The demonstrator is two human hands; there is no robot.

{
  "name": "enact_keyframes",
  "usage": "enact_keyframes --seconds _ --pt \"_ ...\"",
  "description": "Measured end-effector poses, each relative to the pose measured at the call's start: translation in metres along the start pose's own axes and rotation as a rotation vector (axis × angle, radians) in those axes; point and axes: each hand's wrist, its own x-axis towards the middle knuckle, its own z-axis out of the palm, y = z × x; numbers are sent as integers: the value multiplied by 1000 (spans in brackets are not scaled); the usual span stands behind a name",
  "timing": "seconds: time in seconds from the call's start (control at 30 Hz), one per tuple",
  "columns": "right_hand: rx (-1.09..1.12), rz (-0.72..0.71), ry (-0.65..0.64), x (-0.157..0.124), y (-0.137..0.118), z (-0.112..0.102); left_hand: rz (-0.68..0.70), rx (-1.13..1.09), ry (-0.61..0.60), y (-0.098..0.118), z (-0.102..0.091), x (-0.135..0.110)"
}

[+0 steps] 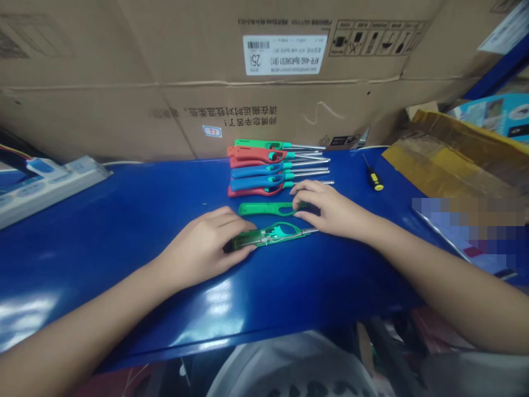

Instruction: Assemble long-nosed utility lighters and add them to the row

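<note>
A green long-nosed lighter with its inner parts showing (268, 236) lies on the blue bench (124, 231). My left hand (206, 245) is closed around its handle end. My right hand (326, 209) pinches its metal nozzle end. Just behind it lies a loose green lighter shell (264, 208), partly under my right fingers. Farther back, a row of several finished lighters (264, 168) in green, red and blue lies side by side, nozzles pointing right.
A small yellow-and-black screwdriver (374, 177) lies at the right of the bench. A white power strip (45, 184) sits at the left. Large cardboard boxes (206, 77) stand behind. A brown taped box (458, 149) is at the right.
</note>
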Motion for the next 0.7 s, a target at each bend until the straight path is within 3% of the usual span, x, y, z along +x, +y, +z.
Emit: enact_keyframes --seconds 0.1,0.2,0.3,0.37,0.43,0.6,0.7 --pt "96 41 62 2 -5 -3 43 55 110 -2 -1 1" --pt "477 205 165 4 -15 -4 106 135 246 -6 -4 1" --pt "891 410 89 5 -26 -5 137 185 275 -9 -6 0" --pt "991 470 3 4 -32 -4 141 180 264 -10 -5 -1" --pt "908 425 -13 2 -35 -2 138 161 236 -9 -4 -2" --pt "228 93 10 -6 -38 2 93 76 143 -4 -4 -4" --pt "83 -12 -59 -8 -37 2 84 64 83 -3 -6 -5"
